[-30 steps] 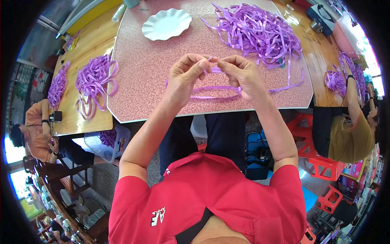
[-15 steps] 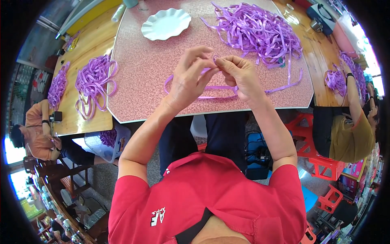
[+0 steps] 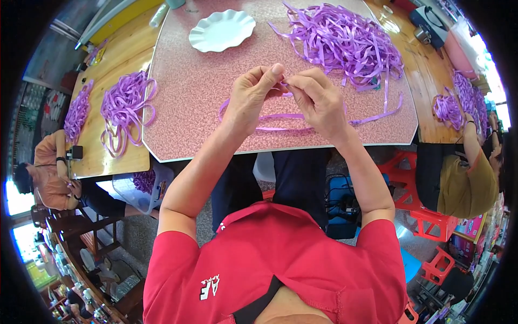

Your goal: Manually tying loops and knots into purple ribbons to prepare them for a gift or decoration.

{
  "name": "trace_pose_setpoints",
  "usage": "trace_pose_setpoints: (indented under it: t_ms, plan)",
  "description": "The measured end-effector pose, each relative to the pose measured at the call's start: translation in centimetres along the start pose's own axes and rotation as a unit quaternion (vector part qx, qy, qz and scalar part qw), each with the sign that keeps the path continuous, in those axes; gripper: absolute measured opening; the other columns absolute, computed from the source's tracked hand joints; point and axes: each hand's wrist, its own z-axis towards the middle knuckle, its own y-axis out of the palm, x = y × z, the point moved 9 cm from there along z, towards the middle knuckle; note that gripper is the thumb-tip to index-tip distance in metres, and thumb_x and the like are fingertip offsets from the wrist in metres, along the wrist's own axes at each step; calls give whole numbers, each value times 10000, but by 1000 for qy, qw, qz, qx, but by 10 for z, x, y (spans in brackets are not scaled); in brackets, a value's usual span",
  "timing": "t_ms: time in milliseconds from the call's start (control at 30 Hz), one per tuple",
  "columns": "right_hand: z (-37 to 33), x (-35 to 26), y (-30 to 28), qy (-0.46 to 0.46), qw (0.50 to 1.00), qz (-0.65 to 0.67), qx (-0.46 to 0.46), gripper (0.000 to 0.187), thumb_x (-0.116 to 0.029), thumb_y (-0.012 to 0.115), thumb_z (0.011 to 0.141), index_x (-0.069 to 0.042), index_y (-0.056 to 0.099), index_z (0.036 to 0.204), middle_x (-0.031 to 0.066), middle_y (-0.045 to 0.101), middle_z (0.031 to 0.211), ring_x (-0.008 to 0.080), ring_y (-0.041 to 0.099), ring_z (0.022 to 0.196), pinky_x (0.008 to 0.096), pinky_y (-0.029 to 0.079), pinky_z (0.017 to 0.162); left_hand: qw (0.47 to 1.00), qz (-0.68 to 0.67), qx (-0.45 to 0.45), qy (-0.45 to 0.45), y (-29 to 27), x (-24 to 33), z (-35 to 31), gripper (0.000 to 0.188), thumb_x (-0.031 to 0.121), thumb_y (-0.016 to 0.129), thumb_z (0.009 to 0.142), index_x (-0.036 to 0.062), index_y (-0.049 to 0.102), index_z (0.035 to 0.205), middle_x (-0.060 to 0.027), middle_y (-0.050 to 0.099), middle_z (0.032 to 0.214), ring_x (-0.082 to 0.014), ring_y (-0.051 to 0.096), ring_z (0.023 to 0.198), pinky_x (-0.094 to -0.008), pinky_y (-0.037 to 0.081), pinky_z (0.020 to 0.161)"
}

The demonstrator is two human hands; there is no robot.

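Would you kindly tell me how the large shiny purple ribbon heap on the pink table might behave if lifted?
The large shiny purple ribbon heap would probably sag, since its thin strands bend freely. Lifting one part may drag others along, because the strands overlap. It might be slippery, given its sheen.

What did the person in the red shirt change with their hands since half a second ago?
The left hand, fingers spread before, has curled in, thumb up. The right hand has turned a little, fingertips at the purple ribbon. The right-side co-worker's hand moved back toward their body. The scalloped white plate and big ribbon heap stayed put.
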Motion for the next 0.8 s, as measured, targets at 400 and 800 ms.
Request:
trace_pose_setpoints:
  t_ms: [400, 800]
  plan:
    - [0, 8, -1, 44, 999, 4, -14, 145, 66, 700, 820, 14, 660, 950, 88, 638, 895, 146, 635, 729, 264, 502, 586, 970, 177, 26, 163, 2, 17, -12, 125, 81, 639, 917, -17, 605, 988, -44, 597, 965, -94, 592, 903, -252, 494, 778]
    - [-8, 34, 11, 269, 947, 171, -36, 96, -90, 628, 940, -8, 660, 977, -19, 590, 748, 31, 546, 674, 184, 416, 566, 958, 232, 20, 168, -1, 15, -10, 137, 86, 665, 905, -11, 598, 973, -56, 594, 941, -113, 601, 864, -268, 503, 782]
